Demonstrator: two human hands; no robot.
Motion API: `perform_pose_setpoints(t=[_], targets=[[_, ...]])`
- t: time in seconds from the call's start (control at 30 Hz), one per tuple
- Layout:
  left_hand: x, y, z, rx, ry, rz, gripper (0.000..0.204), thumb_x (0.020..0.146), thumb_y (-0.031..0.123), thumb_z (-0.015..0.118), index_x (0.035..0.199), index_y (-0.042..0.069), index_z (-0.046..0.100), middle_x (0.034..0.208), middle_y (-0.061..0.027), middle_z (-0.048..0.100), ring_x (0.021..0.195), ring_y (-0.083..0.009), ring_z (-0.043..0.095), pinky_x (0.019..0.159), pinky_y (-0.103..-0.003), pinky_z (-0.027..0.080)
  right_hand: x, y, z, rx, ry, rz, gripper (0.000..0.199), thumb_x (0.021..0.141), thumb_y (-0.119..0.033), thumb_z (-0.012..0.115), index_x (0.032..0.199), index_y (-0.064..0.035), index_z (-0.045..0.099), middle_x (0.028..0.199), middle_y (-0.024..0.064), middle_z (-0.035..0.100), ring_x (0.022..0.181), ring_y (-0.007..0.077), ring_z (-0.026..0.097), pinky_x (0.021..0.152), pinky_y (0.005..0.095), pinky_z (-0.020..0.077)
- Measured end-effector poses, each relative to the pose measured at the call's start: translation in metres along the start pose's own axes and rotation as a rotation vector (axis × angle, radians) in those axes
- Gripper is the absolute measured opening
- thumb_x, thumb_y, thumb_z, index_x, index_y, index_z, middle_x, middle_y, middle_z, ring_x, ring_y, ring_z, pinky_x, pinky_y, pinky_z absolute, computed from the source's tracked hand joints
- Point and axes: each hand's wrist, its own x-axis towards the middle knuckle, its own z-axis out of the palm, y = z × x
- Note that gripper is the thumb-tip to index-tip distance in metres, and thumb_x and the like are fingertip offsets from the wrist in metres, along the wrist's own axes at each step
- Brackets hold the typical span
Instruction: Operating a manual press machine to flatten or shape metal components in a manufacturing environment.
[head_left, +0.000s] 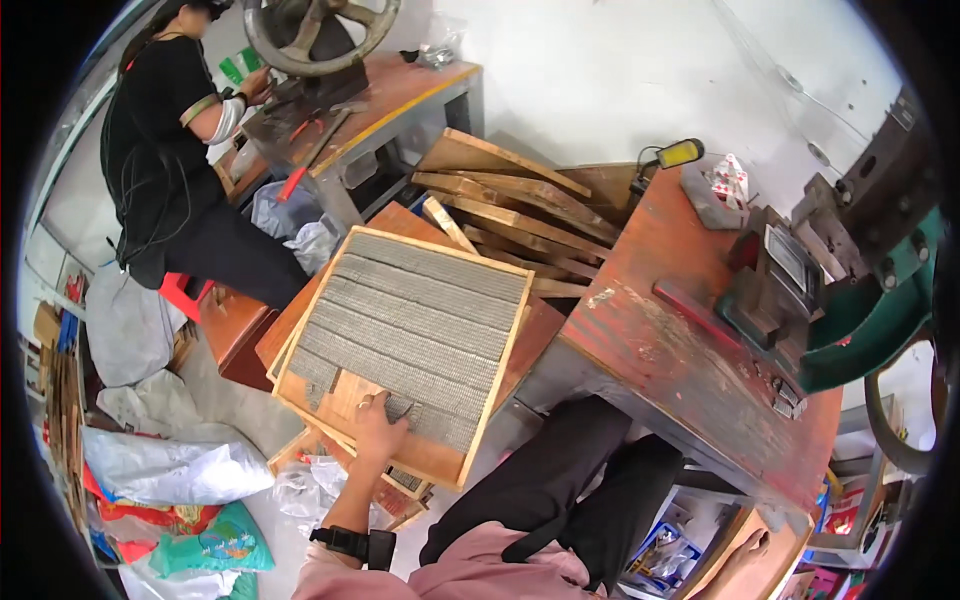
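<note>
A shallow wooden tray (pixel 300 335) lies tilted on a stack of similar trays to my left. Rows of small grey metal pieces (pixel 420 320) fill it, standing on edge. My left hand (pixel 380 428), with a black watch on its wrist, reaches onto the tray's near end. Its fingers curl around a few pieces at the end of the nearest row. My right hand (pixel 748 548) shows only partly, low at the lower right below the table edge, and its fingers are unclear.
A worn red table (pixel 680 330) in front of me carries a green metal press (pixel 850 300). Loose wooden frames (pixel 520 200) are piled behind the tray. A person in black (pixel 160 150) works at another press at the far left. Plastic bags (pixel 170 465) lie on the floor.
</note>
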Motion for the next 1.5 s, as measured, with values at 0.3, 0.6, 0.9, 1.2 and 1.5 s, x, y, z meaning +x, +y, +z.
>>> perform_pose_setpoints(t=[0.3, 0.6, 0.9, 1.2, 1.5], targets=[[0.02, 0.077, -0.078, -0.713, -0.34, -0.128, 0.051, 0.073, 0.011, 0.073, 0.116, -0.009, 0.055, 0.097, -0.0135, 0.065, 0.087, -0.019, 0.063, 0.079, -0.031, 0.05, 0.022, -0.116, -0.065, 0.425, 0.035, 0.155, 0.034, 0.098, -0.022, 0.05, 0.123, 0.0011, 0.053, 0.118, 0.0136, 0.059, 0.107, 0.0199, 0.056, 0.088, 0.0301, 0.0448], [0.018, 0.333, -0.061, -0.443, -0.528, 1.138, 0.052, 0.067, 0.015, 0.076, 0.115, 0.003, 0.058, 0.105, -0.018, 0.058, 0.098, -0.0324, 0.057, 0.086, -0.038, 0.046, 0.029, -0.297, -0.077, 0.597, -0.383, -0.542, 0.05, 0.075, -0.012, 0.073, 0.119, -0.0013, 0.053, 0.115, 0.0206, 0.054, 0.11, 0.0378, 0.051, 0.093, 0.0419, 0.0435], [0.008, 0.42, -0.014, -0.236, -0.735, 1.342, 0.055, 0.072, 0.009, 0.068, 0.122, -0.002, 0.047, 0.11, -0.0217, 0.052, 0.108, -0.0377, 0.048, 0.093, -0.041, 0.04, 0.067, -0.328, -0.028, 0.724, -0.801, -0.574, 0.072, 0.077, -0.009, 0.069, 0.139, -0.0024, 0.033, 0.125, 0.0228, 0.048, 0.12, 0.0403, 0.044, 0.1, 0.0414, 0.0385], [0.003, 0.425, 0.001, -0.342, -0.703, 1.279, 0.056, 0.071, 0.016, 0.074, 0.118, -0.003, 0.048, 0.111, -0.0203, 0.052, 0.108, -0.0387, 0.047, 0.093, -0.043, 0.04, 0.038, -0.344, 0.006, 2.008, -0.923, 0.492, 0.046, 0.097, -0.015, 0.048, 0.137, 0.0014, 0.034, 0.132, 0.017, 0.046, 0.127, 0.0258, 0.039, 0.107, 0.0378, 0.0307], [-0.002, 0.413, -0.013, -0.383, -0.638, 1.248, 0.071, 0.072, 0.01, 0.072, 0.132, -0.004, 0.036, 0.117, -0.0243, 0.05, 0.111, -0.0411, 0.046, 0.096, -0.045, 0.039, 0.064, -0.326, -0.012, 0.824, -0.737, -0.651, 0.072, 0.071, -0.004, 0.068, 0.135, 0.0036, 0.035, 0.129, 0.0245, 0.043, 0.123, 0.0396, 0.039, 0.103, 0.043, 0.0358]])
